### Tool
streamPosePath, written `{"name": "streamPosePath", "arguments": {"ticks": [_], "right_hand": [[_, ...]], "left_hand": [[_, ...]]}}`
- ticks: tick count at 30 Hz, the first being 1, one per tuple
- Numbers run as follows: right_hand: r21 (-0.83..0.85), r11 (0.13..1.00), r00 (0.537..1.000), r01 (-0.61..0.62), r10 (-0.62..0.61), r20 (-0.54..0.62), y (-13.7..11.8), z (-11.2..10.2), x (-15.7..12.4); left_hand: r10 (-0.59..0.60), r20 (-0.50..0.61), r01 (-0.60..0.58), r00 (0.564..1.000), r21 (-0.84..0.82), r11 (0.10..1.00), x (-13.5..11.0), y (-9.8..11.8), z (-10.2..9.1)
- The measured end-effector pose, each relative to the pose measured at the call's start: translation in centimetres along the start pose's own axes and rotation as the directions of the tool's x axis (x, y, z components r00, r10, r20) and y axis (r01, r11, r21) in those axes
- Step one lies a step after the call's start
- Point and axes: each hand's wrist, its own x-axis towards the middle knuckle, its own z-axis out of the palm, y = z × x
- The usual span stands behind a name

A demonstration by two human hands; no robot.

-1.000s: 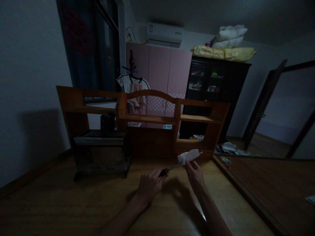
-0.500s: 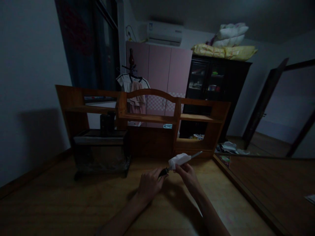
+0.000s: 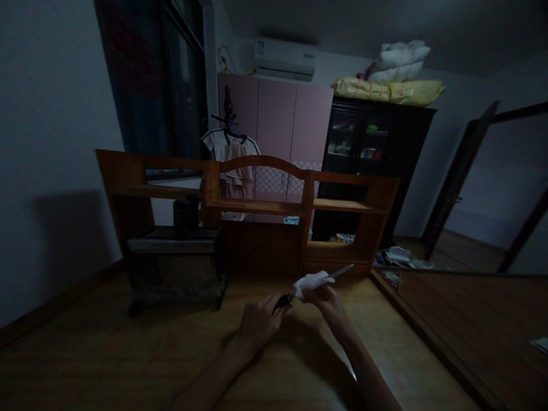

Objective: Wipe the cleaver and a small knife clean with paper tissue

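My left hand [image 3: 261,321] is closed round the black handle of a knife [image 3: 342,270]. Its narrow metal blade slants up and to the right, away from me, above the wooden tabletop [image 3: 205,365]. A crumpled white tissue [image 3: 314,281] is wrapped about the middle of the blade, and its tip sticks out beyond. My right hand [image 3: 327,305] pinches the tissue against the blade from the near side, close to the handle. Part of the blade is hidden under the tissue.
A glass tank [image 3: 175,274] with a dark box-shaped object [image 3: 186,216] on top stands at left. A wooden shelf unit [image 3: 263,208] runs along the back of the tabletop. A raised wooden edge [image 3: 422,337] borders the right side.
The tissue has shifted and crumpled differently round the blade, with my right hand moving slightly along it. My left hand keeps its hold on the handle.
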Motion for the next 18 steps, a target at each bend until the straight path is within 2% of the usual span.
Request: {"name": "streamPosePath", "arguments": {"ticks": [9, 18], "right_hand": [[-0.053, 0.999, 0.998, 0.004, -0.007, -0.065, 0.9, -0.1, 0.2], [-0.020, 0.999, 0.999, 0.029, -0.030, -0.020, 0.2, 0.5, 0.0]], "left_hand": [[0.032, -0.005, -0.032, 0.999, 0.010, 0.999, 0.1, -0.1, -0.1], [0.029, 0.003, -0.029, 1.000, 0.009, 1.000, 0.2, -0.2, -0.1]]}}
